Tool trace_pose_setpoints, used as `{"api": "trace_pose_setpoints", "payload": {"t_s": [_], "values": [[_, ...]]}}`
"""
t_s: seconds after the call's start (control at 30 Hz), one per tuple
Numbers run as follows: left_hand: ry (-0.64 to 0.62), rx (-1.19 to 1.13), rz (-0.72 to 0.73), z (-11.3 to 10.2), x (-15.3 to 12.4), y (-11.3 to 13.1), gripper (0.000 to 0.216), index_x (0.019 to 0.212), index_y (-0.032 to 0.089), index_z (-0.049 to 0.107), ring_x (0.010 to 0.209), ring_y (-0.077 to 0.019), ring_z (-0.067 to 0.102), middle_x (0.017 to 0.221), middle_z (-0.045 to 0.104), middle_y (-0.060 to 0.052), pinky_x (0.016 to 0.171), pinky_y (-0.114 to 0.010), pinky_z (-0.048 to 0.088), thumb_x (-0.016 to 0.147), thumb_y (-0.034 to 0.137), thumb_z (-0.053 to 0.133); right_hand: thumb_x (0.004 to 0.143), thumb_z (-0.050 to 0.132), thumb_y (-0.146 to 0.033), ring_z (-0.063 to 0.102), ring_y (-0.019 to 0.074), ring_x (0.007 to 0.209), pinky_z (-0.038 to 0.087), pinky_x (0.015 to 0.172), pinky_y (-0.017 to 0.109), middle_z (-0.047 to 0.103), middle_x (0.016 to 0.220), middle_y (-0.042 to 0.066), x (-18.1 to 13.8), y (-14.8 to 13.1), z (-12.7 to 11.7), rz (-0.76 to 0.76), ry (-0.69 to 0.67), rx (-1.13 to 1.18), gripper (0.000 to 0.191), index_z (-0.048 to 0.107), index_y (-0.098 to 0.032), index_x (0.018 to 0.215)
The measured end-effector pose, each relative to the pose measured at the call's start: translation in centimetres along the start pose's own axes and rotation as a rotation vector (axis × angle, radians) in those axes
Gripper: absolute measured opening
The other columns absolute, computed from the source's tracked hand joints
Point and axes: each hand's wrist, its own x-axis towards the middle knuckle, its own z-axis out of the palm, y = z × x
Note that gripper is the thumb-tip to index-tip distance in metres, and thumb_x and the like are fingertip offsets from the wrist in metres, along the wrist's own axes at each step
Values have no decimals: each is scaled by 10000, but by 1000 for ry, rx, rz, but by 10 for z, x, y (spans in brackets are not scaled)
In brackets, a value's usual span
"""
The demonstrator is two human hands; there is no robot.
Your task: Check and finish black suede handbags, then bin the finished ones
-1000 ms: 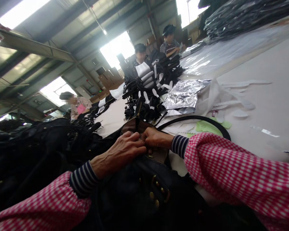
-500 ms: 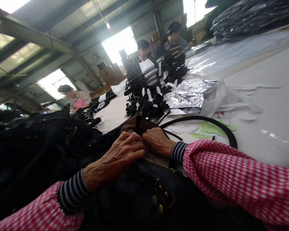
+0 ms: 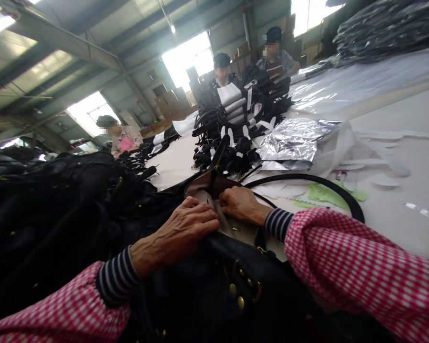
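Observation:
A black handbag (image 3: 207, 286) with brass studs lies in front of me, its zipped mouth open and its beige lining (image 3: 243, 232) showing. My left hand (image 3: 180, 231) is closed over the near left edge of the mouth, fingertips hidden inside. In the opening, my right hand (image 3: 243, 205) has its fingers curled against the lining, seemingly pinching it; the tips are partly hidden. The brass zip (image 3: 236, 239) runs along the near edge below both hands. A black handle (image 3: 307, 177) arches out to the right over the table.
Dark bags (image 3: 50, 209) are heaped at left. Beyond my hands stand bundled black straps (image 3: 232, 147) with white wraps. Silver foil (image 3: 289, 143), green scraps (image 3: 325, 193) and white offcuts lie on the pale table (image 3: 411, 209). Several people work farther back; plastic-wrapped stacks (image 3: 386, 31) sit at far right.
The view has shifted, so everything sits slightly farther right. My right hand has lifted a little from the lining's near side, and more of the bag's inside shows.

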Motion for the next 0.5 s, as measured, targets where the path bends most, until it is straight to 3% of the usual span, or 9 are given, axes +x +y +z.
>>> {"api": "trace_pose_setpoints", "payload": {"t_s": [0.13,0.27,0.37,0.5], "values": [[26,-129,-38,9,-7,0,505,1210,240,596,1231,-224,551,1319,646,-39,1016,-396,326,764,23,502,856,602,-226,633,179,713,386,615,248,687,765,58,-2,12,-9,-145,-151,255,130,701,-141,855],[38,-248,-88,23,-17,0,552,1319,274,558,1336,-217,492,1429,583,-19,1081,-384,321,815,58,497,813,677,-212,532,117,636,353,564,218,627,726,-5,-23,26,-27,-210,-301,546,107,688,-117,861],[23,-338,-103,20,-21,-3,502,1351,270,558,1338,-232,491,1433,576,-30,1143,-390,301,869,131,536,777,736,-228,528,121,671,326,585,228,631,746,-11,-41,20,-34,-256,-323,399,109,697,-143,834],[-56,-557,-141,-7,-17,-13,491,1368,250,570,1357,-280,460,1434,566,-48,1183,-397,279,905,387,660,822,651,-184,540,133,655,281,573,261,646,727,21,-50,2,-34,-229,-244,66,61,672,-152,774]]}}
